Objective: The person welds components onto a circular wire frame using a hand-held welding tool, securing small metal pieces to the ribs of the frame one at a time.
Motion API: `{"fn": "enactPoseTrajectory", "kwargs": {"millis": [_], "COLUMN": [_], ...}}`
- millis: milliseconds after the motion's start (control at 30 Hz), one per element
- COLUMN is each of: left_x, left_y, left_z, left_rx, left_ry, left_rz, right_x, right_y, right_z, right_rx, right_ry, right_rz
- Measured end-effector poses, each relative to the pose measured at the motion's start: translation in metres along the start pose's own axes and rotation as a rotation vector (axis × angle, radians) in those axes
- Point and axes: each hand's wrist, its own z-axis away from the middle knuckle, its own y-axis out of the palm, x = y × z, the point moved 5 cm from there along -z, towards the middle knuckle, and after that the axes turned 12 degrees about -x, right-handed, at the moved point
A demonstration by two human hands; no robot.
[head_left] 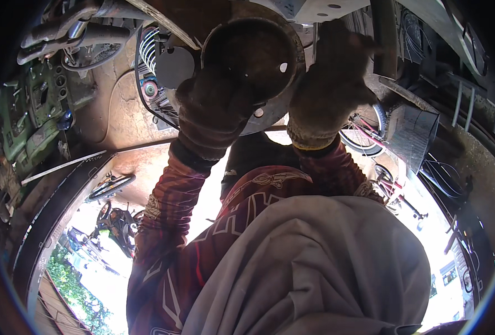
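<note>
A round, dark metal part [247, 47] shaped like a shallow bowl with a wide flange is in front of me, at the upper middle. Light shows through small holes in it. My left hand [213, 114], in a thick brown work glove, is closed over its near left rim; shadow hides the fingertips. To the right of the flange is my right hand [330, 92], gloved the same way. Its fingers look stretched out and apart, somewhat blurred and dark, with nothing visible in them.
At far left stands a green machine casing [35, 111], below metal pipes [71, 36]. A grey disc [175, 67] and a white coil [149, 50] lie left of the round part. A bicycle wheel [370, 131] and mesh basket [412, 134] are at right. A wooden stick [166, 22] lies above.
</note>
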Motion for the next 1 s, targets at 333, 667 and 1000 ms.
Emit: {"fn": "enactPoseTrajectory", "kwargs": {"millis": [333, 667, 1000], "left_x": [-0.004, -0.002, 0.001], "left_y": [0.000, 0.004, -0.001], "left_z": [0.001, 0.004, -0.002], "left_rx": [-0.082, 0.045, -0.028], "left_ry": [-0.015, -0.078, -0.019], "left_rz": [-0.019, 0.014, -0.026], "right_x": [0.001, -0.002, -0.001], "right_y": [0.005, 0.020, 0.021], "right_z": [0.002, 0.002, 0.001], "right_rx": [0.016, -0.061, 0.180], "right_ry": [0.121, 0.266, 0.204], "right_rz": [0.004, 0.043, 0.169]}}
